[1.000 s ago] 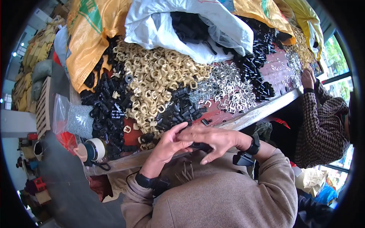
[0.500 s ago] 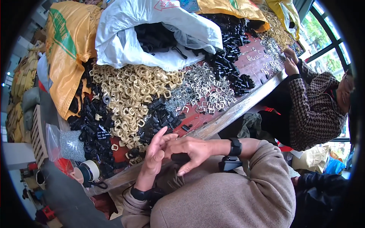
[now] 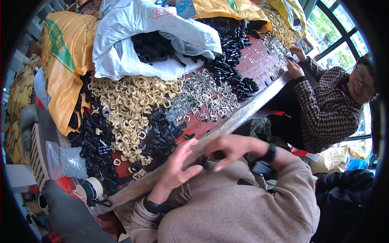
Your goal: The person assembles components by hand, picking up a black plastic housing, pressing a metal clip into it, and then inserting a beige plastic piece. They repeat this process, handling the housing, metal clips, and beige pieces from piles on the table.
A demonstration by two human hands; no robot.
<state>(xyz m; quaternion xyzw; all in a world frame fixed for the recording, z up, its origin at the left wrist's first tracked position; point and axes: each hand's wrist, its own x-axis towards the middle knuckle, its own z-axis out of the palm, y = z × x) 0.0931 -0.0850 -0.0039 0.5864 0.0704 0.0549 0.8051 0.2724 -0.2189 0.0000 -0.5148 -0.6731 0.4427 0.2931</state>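
Note:
My left hand is raised over the wooden edge of the table, fingers stretched and thumb apart, with nothing in it. To its right, my right hand hangs in the air before my chest, somewhat blurred; its fingers are loosely bent and apart, and no object shows in it. The hands do not touch each other. Just beyond them lie small black plastic parts, a heap of cream-coloured rings and a spread of silvery wire loops.
A white sack gapes over black parts, beside an orange sack. More black pieces fill the left, near a clear bag of small grey pieces and a roll of tape. At right a co-worker's hands are over the table.
My hands, close together before, have drawn apart: the right one moved to the right, and the left one shifted slightly right and down. The whole view has shifted a little.

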